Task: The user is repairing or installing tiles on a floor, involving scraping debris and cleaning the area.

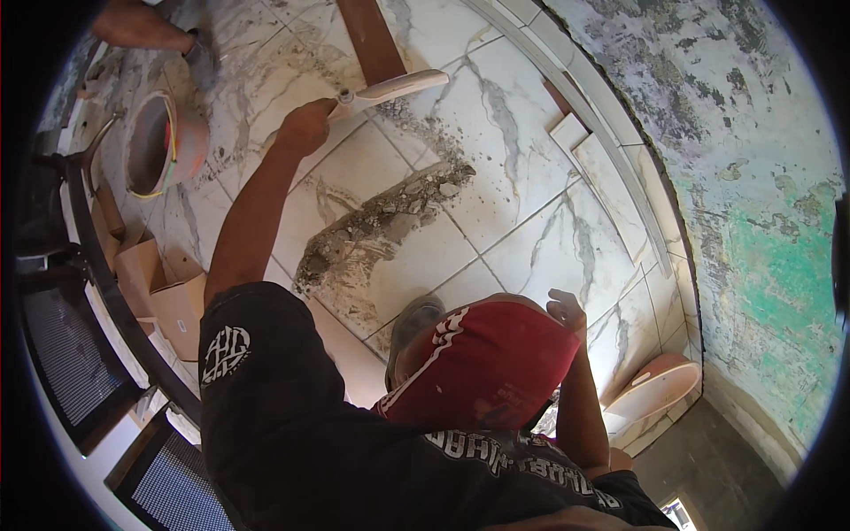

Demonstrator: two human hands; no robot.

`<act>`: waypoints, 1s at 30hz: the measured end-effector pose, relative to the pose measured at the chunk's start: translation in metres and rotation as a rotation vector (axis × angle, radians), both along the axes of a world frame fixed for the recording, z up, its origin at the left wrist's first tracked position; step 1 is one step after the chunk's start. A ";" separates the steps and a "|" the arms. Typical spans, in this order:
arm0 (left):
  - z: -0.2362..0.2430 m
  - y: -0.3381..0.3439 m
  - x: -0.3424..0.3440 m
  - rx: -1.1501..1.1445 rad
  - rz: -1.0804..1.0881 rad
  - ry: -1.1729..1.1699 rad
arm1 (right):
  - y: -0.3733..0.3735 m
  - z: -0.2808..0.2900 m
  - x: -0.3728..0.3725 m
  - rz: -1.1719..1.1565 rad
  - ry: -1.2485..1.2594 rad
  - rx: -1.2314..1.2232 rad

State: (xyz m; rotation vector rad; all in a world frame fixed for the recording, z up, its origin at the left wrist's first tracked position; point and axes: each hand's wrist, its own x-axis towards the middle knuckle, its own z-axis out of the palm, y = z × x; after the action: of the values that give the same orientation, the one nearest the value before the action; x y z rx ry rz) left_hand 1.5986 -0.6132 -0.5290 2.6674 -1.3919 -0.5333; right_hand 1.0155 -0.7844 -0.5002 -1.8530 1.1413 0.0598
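My left hand (pixel 305 126) is stretched far forward over the floor, its fingers wrapped round the handle end of a long pale flat-bladed tool (pixel 398 89). The tool's blade points right, and its exact kind is unclear. Just nearer lies a ridge of grey rubble and mortar debris (pixel 390 212) on white veined floor tiles (pixel 522 252). Dusty smears and loose crumbs surround it. My right hand (pixel 565 310) is beside my knee in red striped shorts (pixel 496 363), with its fingers curled in and no object visible in them.
A dusty bucket (pixel 190 146) stands at the left, near cardboard boxes (pixel 173 301) and dark mesh-backed chairs (pixel 71 341). A reddish-brown board (pixel 372 40) lies at the far side. Another person's limb (pixel 142 25) shows top left. Tile strips (pixel 611 190) line the peeling wall (pixel 753 186).
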 end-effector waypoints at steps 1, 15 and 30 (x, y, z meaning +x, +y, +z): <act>0.003 -0.002 0.003 0.028 -0.021 -0.011 | 0.002 0.002 0.000 -0.042 0.035 0.040; -0.075 -0.014 0.095 -0.064 0.134 -0.178 | -0.002 0.012 -0.002 -0.013 0.036 -0.044; -0.017 0.004 -0.215 -0.035 0.097 0.335 | 0.008 -0.029 -0.013 -0.141 -0.088 0.214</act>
State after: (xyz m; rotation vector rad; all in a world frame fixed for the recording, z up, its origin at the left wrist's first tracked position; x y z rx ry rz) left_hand 1.3839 -0.6097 -0.5457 2.4563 -1.1600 -0.8866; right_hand 1.0023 -0.7765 -0.5288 -1.5685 1.1546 0.0183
